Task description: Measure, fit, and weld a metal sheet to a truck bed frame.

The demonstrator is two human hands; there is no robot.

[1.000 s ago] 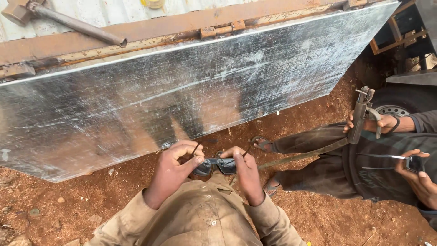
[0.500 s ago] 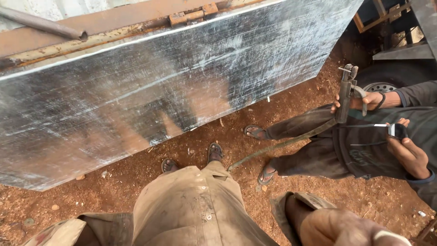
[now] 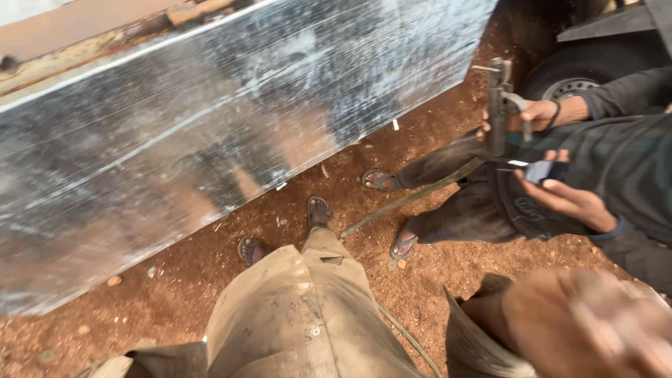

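Standing in open sandals (image 3: 318,210) on red dirt (image 3: 434,287), the person has a thin cable (image 3: 409,339) running along the ground just beside the right leg. It rises towards a co-worker's metal tool (image 3: 498,105). That looks like the nearest hazard: a foot could catch the cable and jerk the tool in the co-worker's hand (image 3: 539,115). The big steel sheet (image 3: 210,140) stands tilted close in front of the toes, and if it slid or tipped, its lower edge would meet bare feet.

The right hand (image 3: 595,325) is raised close to the camera at lower right, above the cable and well apart from the sheet, with a loose cuff (image 3: 476,336) below it. It is so blurred that I cannot tell whether its grip is loose or closed, or whether it holds anything. The left hand is out of view.

The co-worker's other hand (image 3: 570,199) holds a small dark object (image 3: 546,170), near a tyre (image 3: 574,73).
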